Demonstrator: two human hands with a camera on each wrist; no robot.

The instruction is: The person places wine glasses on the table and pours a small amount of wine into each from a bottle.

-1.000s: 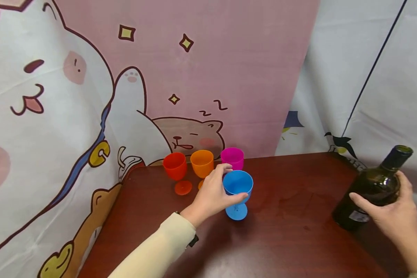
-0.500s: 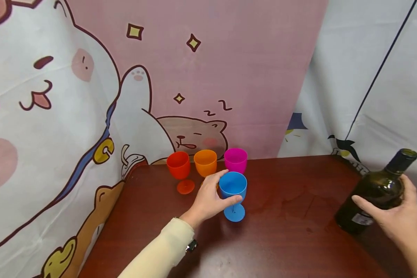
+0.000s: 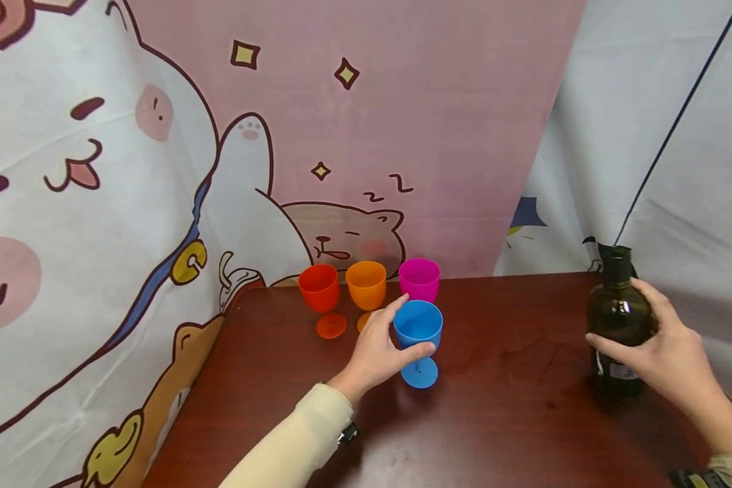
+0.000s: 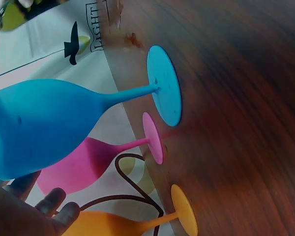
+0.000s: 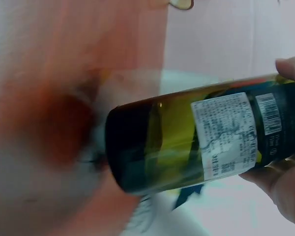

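My left hand (image 3: 378,349) holds the blue plastic goblet (image 3: 417,325) by its bowl, thumb on the near side and fingers on the far side. The goblet is upright; in the left wrist view its foot (image 4: 164,86) is close to the tabletop, and I cannot tell whether it touches. At the right, my right hand (image 3: 665,352) grips a dark green glass wine bottle (image 3: 619,318) around its body. The bottle stands nearly upright, its open mouth up. A white printed label (image 5: 226,135) shows in the right wrist view, where the bottle's base appears raised off the table.
Behind the blue goblet, a red goblet (image 3: 319,288), an orange goblet (image 3: 366,285) and a magenta goblet (image 3: 419,279) stand in a row near the back edge of the brown table (image 3: 494,420). A cartoon-printed cloth (image 3: 451,135) hangs right behind the table.
The bottle has swung from leaning right to nearly upright and come slightly left with my right hand. My left hand and the blue goblet have shifted a little left relative to the row.
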